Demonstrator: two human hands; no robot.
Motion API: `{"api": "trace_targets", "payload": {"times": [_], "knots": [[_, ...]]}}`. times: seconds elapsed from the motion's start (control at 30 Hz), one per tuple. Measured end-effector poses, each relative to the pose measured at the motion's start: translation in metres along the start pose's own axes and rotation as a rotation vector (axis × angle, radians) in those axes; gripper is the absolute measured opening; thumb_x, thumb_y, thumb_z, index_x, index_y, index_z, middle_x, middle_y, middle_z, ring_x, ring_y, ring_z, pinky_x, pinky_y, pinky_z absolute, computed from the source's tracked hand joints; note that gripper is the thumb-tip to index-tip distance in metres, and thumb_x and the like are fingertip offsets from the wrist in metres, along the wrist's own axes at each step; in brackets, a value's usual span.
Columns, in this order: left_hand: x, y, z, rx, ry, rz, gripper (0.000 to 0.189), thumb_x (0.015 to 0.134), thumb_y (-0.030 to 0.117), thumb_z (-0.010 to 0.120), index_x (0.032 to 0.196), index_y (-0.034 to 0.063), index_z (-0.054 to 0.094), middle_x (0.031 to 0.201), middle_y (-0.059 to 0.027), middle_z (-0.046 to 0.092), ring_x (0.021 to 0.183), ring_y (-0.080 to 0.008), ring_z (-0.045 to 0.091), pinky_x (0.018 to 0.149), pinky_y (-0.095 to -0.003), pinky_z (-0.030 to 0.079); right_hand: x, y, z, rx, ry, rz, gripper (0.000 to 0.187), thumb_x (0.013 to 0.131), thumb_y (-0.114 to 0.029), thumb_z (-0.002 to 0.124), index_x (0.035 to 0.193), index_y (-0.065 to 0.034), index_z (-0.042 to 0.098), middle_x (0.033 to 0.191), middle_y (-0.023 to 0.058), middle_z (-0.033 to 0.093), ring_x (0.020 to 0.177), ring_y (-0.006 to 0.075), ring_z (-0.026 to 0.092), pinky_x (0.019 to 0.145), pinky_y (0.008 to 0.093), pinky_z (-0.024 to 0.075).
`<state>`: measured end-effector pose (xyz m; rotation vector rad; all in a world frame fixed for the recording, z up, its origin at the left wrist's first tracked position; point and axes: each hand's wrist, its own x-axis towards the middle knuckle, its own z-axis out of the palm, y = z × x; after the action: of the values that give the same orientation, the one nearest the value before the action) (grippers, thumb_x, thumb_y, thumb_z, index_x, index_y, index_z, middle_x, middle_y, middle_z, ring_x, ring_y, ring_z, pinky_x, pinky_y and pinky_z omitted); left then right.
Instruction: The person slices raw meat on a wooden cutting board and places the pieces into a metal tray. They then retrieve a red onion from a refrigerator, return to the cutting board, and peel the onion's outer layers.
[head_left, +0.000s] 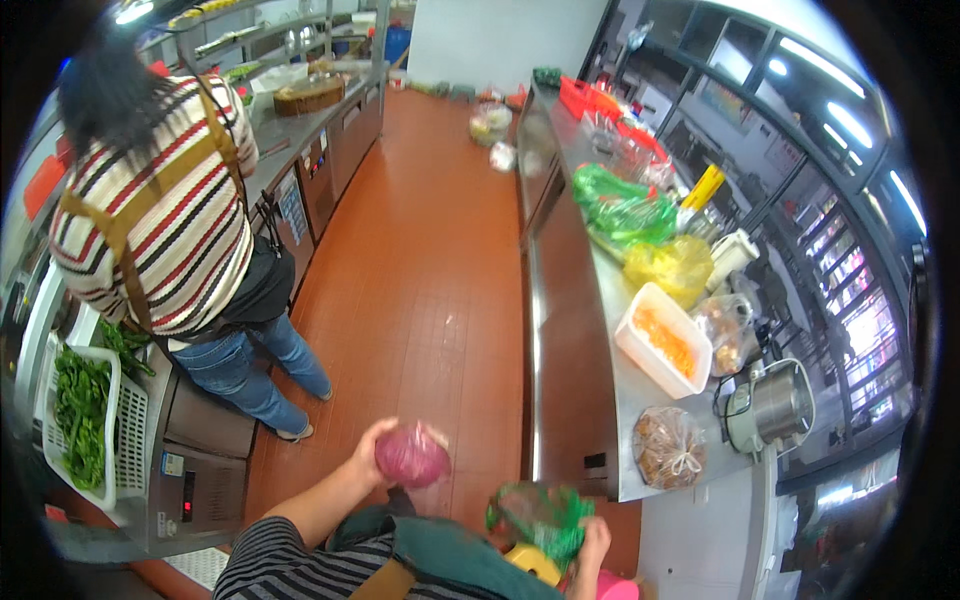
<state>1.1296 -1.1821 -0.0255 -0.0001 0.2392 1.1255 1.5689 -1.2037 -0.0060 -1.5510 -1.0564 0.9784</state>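
My left hand (367, 450) holds a red cabbage (412, 456), whose shiny surface looks wrapped in clear film. It is held up over the tiled floor in front of my body. Lower right, my right hand (595, 538) grips the edge of a green plastic bag (541, 514). What the bag holds is hard to make out. Beside the bag, close to my apron (450, 551), are a yellow object (534, 562) and a pink one (619, 586), both partly hidden.
A co-worker in a striped sweater (165, 210) stands at the left counter, near a white basket of green peppers (112, 420). Along the right steel counter (626, 450) are a white tub of orange shreds (701, 371), a tied clear bag (670, 450) and a metal pot (780, 401).
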Motion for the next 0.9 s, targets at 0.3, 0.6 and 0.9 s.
{"api": "trace_targets", "payload": {"times": [0.3, 0.6, 0.9], "knots": [[0.14, 0.178, 0.043, -0.004, -0.029, 0.557, 0.05, 0.093, 0.043, 0.053, 0.121, 0.0026, 0.061, 0.123, -0.0202, 0.063, 0.114, -0.036, 0.061, 0.097, -0.0527, 0.051, 0.213, -0.14, 0.242, 0.182, -0.454, 0.173, 0.019, 0.083, 0.005, 0.047, 0.083, -0.0038, 0.064, 0.076, 0.0008, 0.059, 0.064, 0.008, 0.052, 0.059, 0.0232, 0.0443], [0.166, 0.307, 0.031, 0.017, 0.414, 0.961, 0.055, 0.09, 0.052, 0.043, 0.122, 0.0103, 0.059, 0.124, -0.0116, 0.062, 0.113, -0.0344, 0.061, 0.08, -0.0561, 0.055, 0.409, -0.2, 0.467, 0.084, -0.889, 0.335, 0.019, 0.088, 0.002, 0.048, 0.085, -0.0055, 0.065, 0.074, 0.0011, 0.061, 0.062, 0.0093, 0.056, 0.055, 0.0248, 0.0458], [0.219, 0.437, -0.024, -0.122, 0.429, 1.26, 0.052, 0.089, 0.049, 0.047, 0.116, 0.0072, 0.061, 0.119, -0.0177, 0.063, 0.112, -0.0342, 0.061, 0.09, -0.0533, 0.054, 0.564, -0.277, 0.707, 0.151, -0.895, 0.278, 0.018, 0.089, 0.0, 0.047, 0.085, -0.0053, 0.064, 0.077, 0.0021, 0.061, 0.062, 0.011, 0.056, 0.058, 0.0257, 0.048]]}}
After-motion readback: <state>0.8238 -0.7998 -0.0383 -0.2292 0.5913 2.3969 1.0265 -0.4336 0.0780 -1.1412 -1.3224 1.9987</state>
